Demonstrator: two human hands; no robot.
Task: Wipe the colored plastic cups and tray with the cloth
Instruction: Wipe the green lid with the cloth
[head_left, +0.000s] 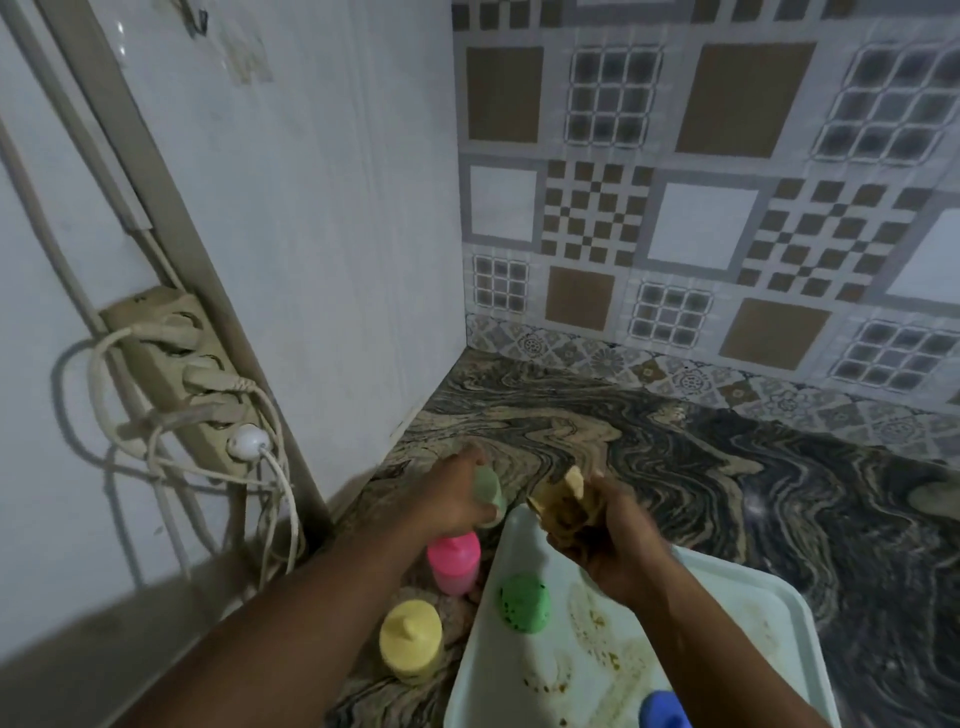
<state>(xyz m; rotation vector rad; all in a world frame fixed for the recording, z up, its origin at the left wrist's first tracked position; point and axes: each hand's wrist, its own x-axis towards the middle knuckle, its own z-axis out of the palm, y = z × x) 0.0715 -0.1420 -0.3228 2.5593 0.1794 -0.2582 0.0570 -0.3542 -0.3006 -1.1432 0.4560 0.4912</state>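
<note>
Head view | our left hand (452, 499) wraps a pale green cup (489, 493) over the tabletop (727, 467) | our right hand (608, 540) clutches the crumpled cloth (563, 501) | stained tray (753, 613) holds green cup (524, 603), blue cup (662, 712) | pink cup (453, 563), yellow cup (410, 639) stand beside it.

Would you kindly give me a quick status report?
Left hand grip on pale green cup. Right hand holds cloth. Tray stained; green cup on it. Nothing blocking.
</note>
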